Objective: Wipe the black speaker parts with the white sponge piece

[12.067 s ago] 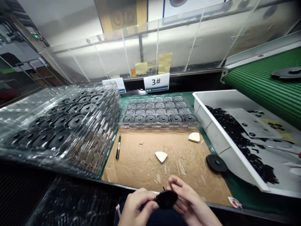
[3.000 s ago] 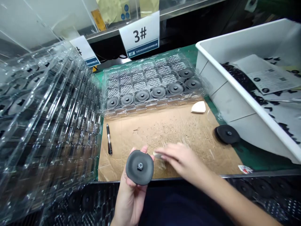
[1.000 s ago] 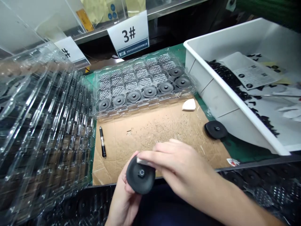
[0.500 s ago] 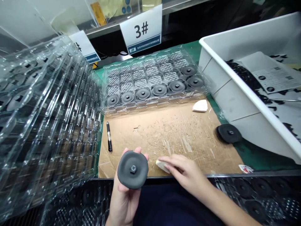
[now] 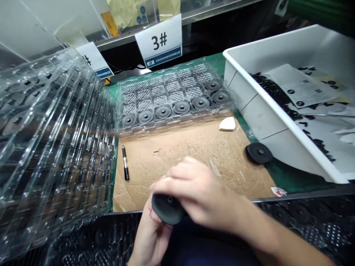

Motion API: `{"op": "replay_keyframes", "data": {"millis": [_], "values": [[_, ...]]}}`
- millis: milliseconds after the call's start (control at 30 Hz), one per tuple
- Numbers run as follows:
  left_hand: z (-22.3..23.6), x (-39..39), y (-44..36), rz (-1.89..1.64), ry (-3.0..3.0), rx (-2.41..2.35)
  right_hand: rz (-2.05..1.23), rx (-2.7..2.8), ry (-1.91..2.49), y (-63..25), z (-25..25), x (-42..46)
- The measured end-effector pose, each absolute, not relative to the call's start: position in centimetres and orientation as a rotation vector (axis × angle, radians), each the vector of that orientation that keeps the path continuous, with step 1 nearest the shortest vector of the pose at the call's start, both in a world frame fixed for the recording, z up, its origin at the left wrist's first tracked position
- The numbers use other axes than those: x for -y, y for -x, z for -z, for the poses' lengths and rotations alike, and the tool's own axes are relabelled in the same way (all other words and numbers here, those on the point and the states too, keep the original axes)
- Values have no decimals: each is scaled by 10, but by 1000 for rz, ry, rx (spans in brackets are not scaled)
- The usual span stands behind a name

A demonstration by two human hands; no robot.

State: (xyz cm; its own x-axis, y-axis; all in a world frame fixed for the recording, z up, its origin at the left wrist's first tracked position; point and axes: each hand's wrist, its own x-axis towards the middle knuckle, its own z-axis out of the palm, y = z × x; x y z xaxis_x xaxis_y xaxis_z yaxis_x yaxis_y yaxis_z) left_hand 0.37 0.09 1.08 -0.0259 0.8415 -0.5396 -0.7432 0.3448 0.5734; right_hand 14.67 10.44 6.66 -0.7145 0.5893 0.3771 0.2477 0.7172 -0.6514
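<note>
Curled right hand (image 5: 196,188) has moved over the disc (image 5: 166,208) gripped in left hand (image 5: 148,236) (tray (image 5: 172,129) holds seven more).

Room for right hand (image 5: 199,192) over cardboard mat (image 5: 177,155); stacked trays (image 5: 55,147), white bin (image 5: 257,125) flank.

Left hand (image 5: 148,236) cupped low, right hand (image 5: 196,194) curled above.

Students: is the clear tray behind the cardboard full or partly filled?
Partly filled: the clear tray holds black discs along its front row; most cells behind stand bare.
</note>
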Motion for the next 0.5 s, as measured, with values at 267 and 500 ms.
{"op": "replay_keyframes", "data": {"millis": [267,500], "values": [[-32,-11,-2,-1218,-115,-739,-920,2340,1232,-211,27,-84],[-29,-19,-17,-1152,-146,-733,-896,2074,1292,-197,-12,-74]]}}
